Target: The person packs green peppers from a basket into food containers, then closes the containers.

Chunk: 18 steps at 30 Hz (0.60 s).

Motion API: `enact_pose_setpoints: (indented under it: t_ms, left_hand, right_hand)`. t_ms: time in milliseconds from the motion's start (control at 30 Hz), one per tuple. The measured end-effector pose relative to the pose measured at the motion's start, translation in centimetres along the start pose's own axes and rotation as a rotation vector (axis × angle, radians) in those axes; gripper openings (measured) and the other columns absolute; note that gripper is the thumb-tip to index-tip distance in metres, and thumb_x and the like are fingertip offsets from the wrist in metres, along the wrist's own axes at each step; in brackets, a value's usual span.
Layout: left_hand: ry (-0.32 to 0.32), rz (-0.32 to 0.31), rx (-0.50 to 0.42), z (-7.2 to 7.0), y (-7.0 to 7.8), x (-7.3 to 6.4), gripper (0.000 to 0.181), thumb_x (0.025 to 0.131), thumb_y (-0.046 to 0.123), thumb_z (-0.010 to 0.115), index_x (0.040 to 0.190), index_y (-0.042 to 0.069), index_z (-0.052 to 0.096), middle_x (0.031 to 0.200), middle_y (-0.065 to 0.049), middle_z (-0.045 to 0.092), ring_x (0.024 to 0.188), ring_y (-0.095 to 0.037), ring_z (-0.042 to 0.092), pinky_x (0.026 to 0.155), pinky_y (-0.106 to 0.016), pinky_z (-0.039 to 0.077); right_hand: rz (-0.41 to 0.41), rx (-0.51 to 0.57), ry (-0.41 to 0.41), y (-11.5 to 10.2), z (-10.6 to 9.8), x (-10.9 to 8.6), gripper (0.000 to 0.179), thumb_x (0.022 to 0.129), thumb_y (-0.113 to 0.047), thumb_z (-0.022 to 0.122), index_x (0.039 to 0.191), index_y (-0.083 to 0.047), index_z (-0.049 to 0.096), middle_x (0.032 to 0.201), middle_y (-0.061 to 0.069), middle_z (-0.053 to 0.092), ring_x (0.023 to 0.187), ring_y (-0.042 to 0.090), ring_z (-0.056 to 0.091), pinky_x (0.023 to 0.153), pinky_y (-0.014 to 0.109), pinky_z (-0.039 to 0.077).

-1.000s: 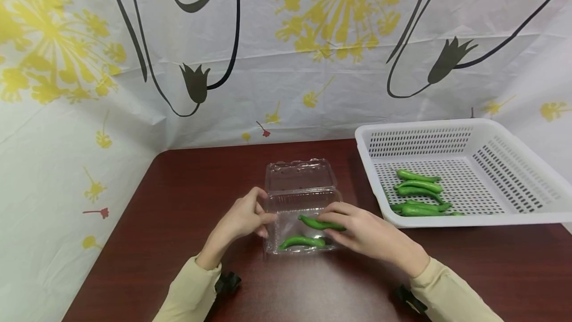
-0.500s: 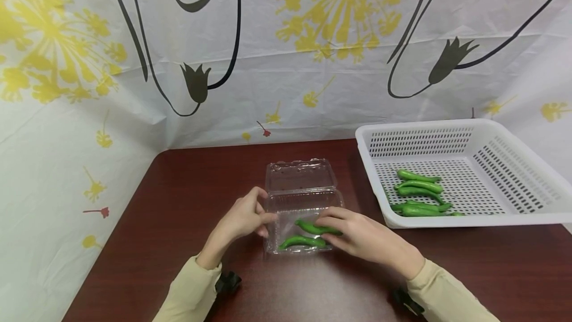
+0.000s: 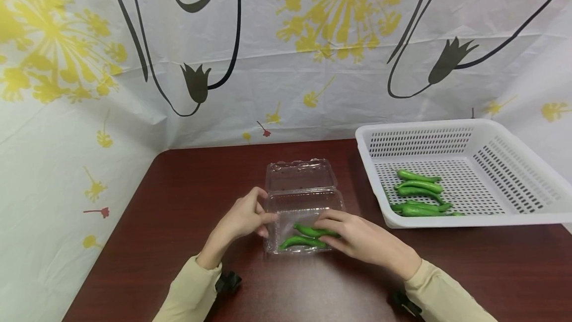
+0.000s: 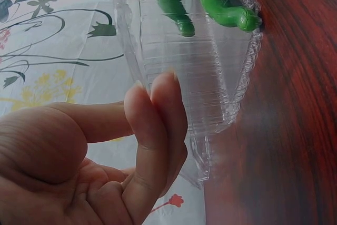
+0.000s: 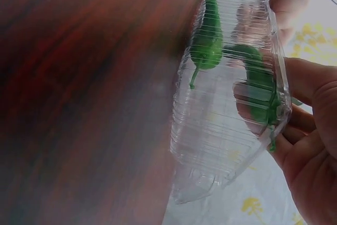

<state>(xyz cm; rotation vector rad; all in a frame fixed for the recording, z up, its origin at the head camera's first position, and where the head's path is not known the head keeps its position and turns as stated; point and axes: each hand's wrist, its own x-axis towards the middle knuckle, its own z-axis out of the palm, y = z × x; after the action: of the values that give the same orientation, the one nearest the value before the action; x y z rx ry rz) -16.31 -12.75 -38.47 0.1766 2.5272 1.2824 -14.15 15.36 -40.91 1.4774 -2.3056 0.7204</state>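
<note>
A clear plastic clamshell box [image 3: 308, 202] stands on the table with its lid folded back. One green chili pepper [image 3: 302, 242] lies along its near side. My right hand [image 3: 357, 235] reaches over the box's right rim and holds a second green chili pepper [image 3: 308, 230] inside, just behind the first; its stem end shows in the right wrist view, and fingers hide part of it. My left hand [image 3: 243, 217] is at the box's left wall, fingers curled and thumb toward the rim [image 4: 134, 61], pinching the edge as far as the views show.
To the right, a white perforated plastic basket [image 3: 523, 163] holds several green chili peppers [image 3: 417, 188]. A patterned white sheet [image 3: 286, 88] hangs behind the dark red wooden table [image 3: 196, 173].
My right hand has moved slightly left and down with its chili pepper, bringing it close to the one in the box. The left hand has stayed at the box's left side.
</note>
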Motion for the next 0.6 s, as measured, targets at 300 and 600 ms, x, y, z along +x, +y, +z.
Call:
enact_pose_setpoints:
  t_ms: [300, 600]
  left_hand:
    - [0.0, 0.0, -0.002, -0.01, -0.02, 0.07, 0.05, 0.091, 0.01, 0.076, 0.131, -0.001, 0.048, 0.079, -0.012, 0.067, 0.054, -0.02, 0.068, 0.082, -0.043, 0.057]
    - [-0.006, 0.004, 0.014, -0.02, -0.04, 0.05, 0.05, 0.092, 0.011, 0.076, 0.131, -0.002, 0.048, 0.079, -0.012, 0.067, 0.054, -0.019, 0.068, 0.081, -0.042, 0.057]
  right_hand:
    - [0.011, 0.006, -0.021, 0.08, 0.25, -0.16, 0.025, 0.088, -0.007, 0.078, 0.112, -0.008, 0.071, 0.107, -0.003, 0.064, 0.091, 0.004, 0.064, 0.083, 0.019, 0.053]
    - [0.029, 0.016, -0.043, -0.25, 0.43, -0.11, 0.021, 0.093, -0.009, 0.073, 0.114, -0.009, 0.071, 0.107, -0.005, 0.064, 0.091, 0.001, 0.062, 0.082, 0.016, 0.052]
